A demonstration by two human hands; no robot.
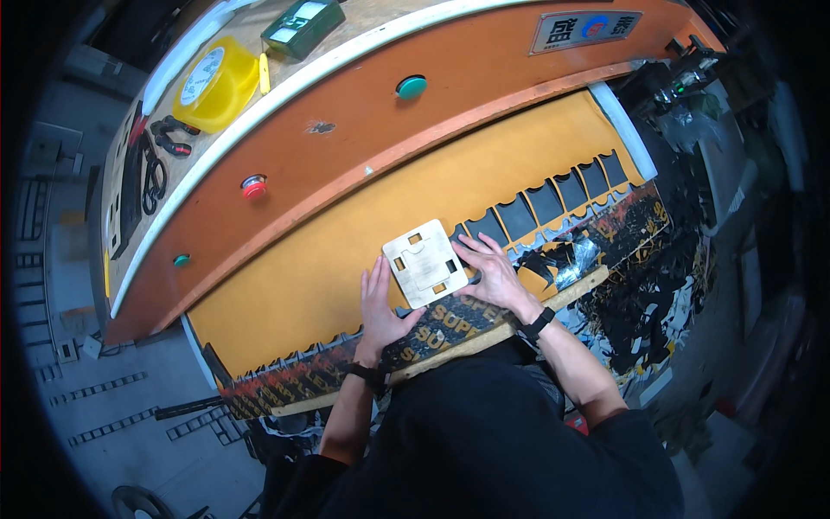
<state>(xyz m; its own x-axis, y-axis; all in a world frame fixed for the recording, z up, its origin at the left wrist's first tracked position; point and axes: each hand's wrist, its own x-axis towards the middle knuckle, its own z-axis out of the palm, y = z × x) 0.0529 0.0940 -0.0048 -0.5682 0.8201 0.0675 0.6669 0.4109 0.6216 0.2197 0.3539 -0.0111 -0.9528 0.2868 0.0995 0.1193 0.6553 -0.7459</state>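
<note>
Left hand (380,310) lies open, thumb spread wide, along the left edge of a pale square plate (423,263) with small cut-outs; the right hand (491,278), loosely open, touches its right side. The plate rests on a yellow-orange sheet (294,298) beside dark openings (545,201). Beyond stands an orange panel (363,117).

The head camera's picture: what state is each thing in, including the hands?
Yellow-orange sheet: spread out, a row of openings cut along its near side
Pale square board: lying flat over the sheet, with cut-outs
Left hand: open, at the board's left edge
Right hand: open, at the board's right edge
Red button: pressed or not, cannot tell
Scissors: open or closed, cannot tell
</note>
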